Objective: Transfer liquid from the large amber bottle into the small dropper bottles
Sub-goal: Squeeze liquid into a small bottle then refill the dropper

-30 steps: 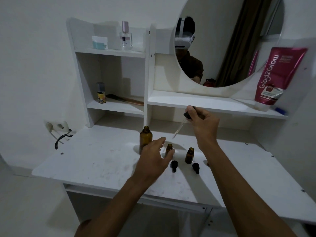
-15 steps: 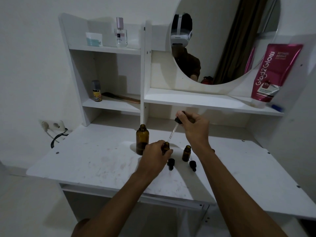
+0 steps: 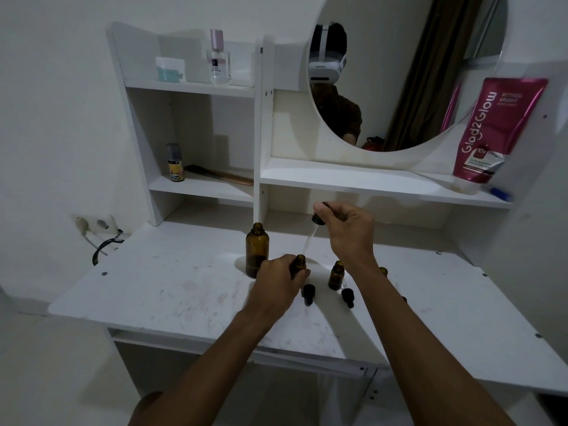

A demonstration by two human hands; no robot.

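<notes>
Your left hand (image 3: 278, 282), open and reaching a second ago, now grips the small dropper bottle (image 3: 300, 262) just right of the large amber bottle (image 3: 257, 250), while your right hand (image 3: 347, 229) pinches the pipette (image 3: 311, 235), tip lowered near that bottle's mouth (ready to dispense, I judge).

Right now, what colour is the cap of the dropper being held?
Black; the dropper cap shows best in the head view.

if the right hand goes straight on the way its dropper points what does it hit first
Probably the open neck of the small dropper bottle that the left hand grips: the dropper in the right hand aims its tip at it. Depth is unclear from one view.
</notes>
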